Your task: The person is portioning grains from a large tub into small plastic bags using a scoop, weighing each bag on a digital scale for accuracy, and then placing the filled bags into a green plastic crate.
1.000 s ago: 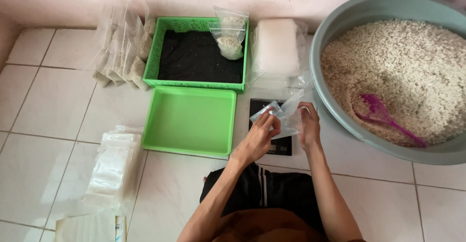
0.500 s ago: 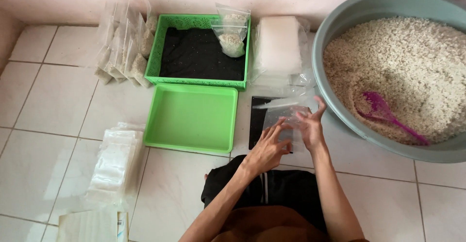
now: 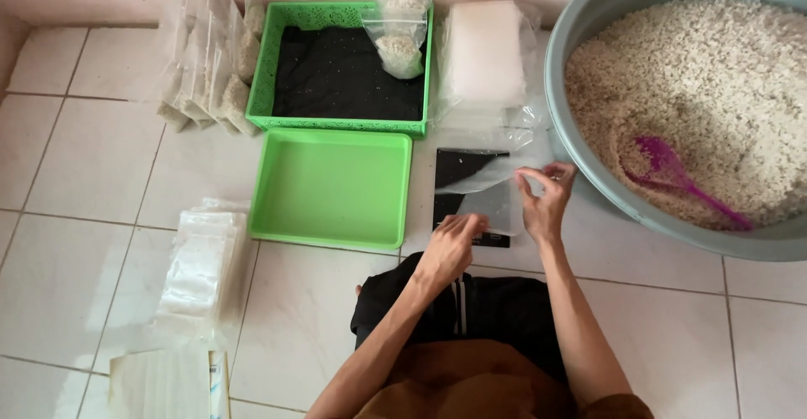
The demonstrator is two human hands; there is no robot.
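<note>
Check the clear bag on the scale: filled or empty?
Empty: the clear bag lies flat on the black scale, no grains inside.

A flat green plastic tray (image 3: 332, 188) lies just left of the fingers. Above it sits a green basket with a dark bottom (image 3: 340, 70). To the right of the fingers, a big grey tub (image 3: 580, 158) holds white grains and a pink spoon (image 3: 677, 179).

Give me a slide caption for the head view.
Both hands, left hand and right hand, spread a clear plastic bag over a black scale beside a grain-filled basin.
</note>
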